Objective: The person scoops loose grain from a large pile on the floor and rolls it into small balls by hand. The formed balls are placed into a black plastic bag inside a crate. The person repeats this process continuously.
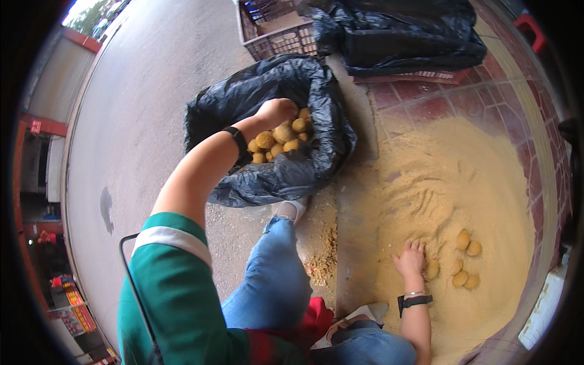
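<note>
My left hand reaches into a crate-like container lined with a black plastic bag. Its curled fingers lie over a heap of rounded, egg-like balls coated in yellow-brown grains; whether they grip one is hidden. Low on the right, my right hand rests palm down, fingers apart, on a wide spread of yellow powder or fine sawdust. One coated ball lies right beside that hand. Several more coated balls sit on the powder farther right, in two small groups.
A brown plastic crate stands beyond the bag. Beside it, black plastic covers another crate on red paving tiles. Yellowish crumbs lie near my knee. A white block-like object is at the right edge.
</note>
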### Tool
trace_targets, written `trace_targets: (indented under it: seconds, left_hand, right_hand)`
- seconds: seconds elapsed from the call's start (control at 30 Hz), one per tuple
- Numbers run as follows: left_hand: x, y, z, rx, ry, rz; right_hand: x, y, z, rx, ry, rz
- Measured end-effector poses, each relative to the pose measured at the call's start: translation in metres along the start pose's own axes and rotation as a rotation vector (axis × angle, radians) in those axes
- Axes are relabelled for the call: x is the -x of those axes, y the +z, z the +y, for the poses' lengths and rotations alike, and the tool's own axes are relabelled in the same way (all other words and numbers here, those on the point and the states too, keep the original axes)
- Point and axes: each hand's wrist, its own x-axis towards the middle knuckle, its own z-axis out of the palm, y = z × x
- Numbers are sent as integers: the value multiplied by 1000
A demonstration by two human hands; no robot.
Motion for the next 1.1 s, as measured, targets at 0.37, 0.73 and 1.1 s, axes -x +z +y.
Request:
trace_targets:
  seconds: [0.37, 0.73, 1.1]
  left_hand:
    - [-5, 85, 283, 998, -42, -292]
    - [96, 274, 399, 1318, -607, -704]
    - [113, 307, 367, 1170, -940, -590]
  right_hand:
    - [9, -10, 3, -140, 75, 17]
    - [31, 8, 40, -667, 62, 763]
    - [59, 55, 68, -1087, 514, 786]
